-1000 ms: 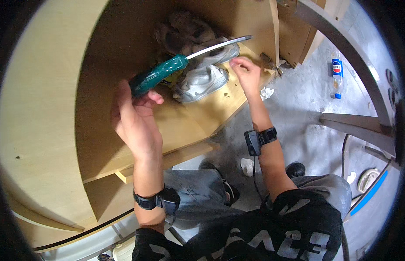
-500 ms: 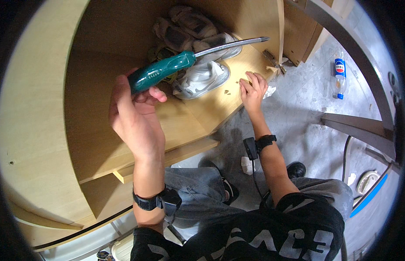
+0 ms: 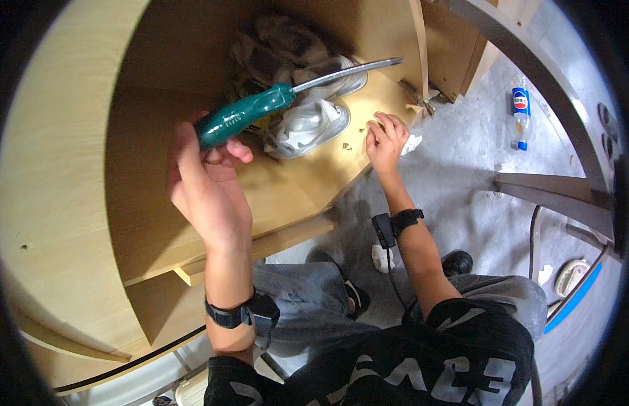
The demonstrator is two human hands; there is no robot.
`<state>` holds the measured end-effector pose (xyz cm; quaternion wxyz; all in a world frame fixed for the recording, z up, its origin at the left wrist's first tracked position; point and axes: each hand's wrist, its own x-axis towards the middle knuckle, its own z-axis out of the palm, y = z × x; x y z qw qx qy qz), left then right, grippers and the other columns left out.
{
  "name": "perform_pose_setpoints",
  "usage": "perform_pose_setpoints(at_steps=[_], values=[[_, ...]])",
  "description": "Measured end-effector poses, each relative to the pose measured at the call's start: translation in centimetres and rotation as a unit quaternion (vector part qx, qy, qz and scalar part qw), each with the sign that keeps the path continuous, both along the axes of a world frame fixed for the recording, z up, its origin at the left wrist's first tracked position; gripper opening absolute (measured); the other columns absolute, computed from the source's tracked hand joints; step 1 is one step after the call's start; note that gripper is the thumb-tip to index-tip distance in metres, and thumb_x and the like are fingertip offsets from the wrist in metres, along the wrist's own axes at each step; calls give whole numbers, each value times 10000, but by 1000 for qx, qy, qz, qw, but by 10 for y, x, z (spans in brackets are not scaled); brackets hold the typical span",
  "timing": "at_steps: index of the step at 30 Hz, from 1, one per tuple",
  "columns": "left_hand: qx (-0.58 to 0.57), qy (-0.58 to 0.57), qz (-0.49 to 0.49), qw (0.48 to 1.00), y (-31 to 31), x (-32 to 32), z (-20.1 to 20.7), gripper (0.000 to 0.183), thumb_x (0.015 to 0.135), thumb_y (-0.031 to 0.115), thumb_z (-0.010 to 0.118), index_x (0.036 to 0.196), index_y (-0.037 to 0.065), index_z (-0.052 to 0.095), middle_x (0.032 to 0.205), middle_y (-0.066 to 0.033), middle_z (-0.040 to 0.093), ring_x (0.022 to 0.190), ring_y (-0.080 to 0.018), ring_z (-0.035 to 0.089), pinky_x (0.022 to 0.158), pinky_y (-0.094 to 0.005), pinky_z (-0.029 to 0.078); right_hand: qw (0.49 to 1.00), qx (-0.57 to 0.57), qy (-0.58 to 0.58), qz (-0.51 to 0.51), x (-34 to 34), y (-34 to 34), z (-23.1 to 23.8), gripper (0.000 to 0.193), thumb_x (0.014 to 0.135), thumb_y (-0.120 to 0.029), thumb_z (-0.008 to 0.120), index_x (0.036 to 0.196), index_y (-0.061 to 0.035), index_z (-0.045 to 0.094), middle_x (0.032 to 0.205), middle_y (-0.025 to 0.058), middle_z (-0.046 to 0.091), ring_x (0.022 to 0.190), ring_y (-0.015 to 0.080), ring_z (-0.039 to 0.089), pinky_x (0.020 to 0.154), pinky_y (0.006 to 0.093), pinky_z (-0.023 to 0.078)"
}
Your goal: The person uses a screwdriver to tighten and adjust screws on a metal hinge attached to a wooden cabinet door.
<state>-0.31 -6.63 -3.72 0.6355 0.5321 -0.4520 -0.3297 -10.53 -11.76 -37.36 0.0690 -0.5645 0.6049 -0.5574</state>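
My left hand grips a screwdriver by its dark green handle. Its metal shaft points to the right, above the shoes. Over the right front edge of the wooden cabinet floor, my right hand has its thumb and fingertips drawn together. Whatever lies between those fingertips is too small to make out. Close by on the board are several small screws. A whitish shoe stands behind them, partly covered by the screwdriver.
More worn shoes are heaped deeper in the cabinet. A metal hinge sits at its right edge. On the grey floor lie a plastic bottle and crumpled white paper. A dark metal frame stands at the right.
The whole view has shifted slightly, so the scene sits a little further left. Both hands keep nearly the same pose, and the screwdriver stays in my left hand.
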Motion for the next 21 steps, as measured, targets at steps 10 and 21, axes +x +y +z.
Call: perform_pose_setpoints(at_steps=[10, 21], values=[[-30, 30, 59, 997, 2, -3, -4, 352, 946, 287, 477, 1026, -52, 530, 953, -147, 602, 882, -222, 603, 820, -355, 516, 787, -48, -470, 396, -11, -20, 185, 278, 818, -49, 571, 1087, 18, 593, 959, 120, 653, 766, 152, 597, 706, 279, 472], [-36, 33, -24, 999, 0, -6, -7, 364, 940, 221, 476, 1188, -37, 413, 1090, -189, 561, 958, -288, 611, 873, -418, 497, 643, -64, -635, 424, 1, -18, 275, 318, 900, -91, 549, 1179, 31, 454, 841, 41, 579, 681, 81, 552, 598, 202, 445]])
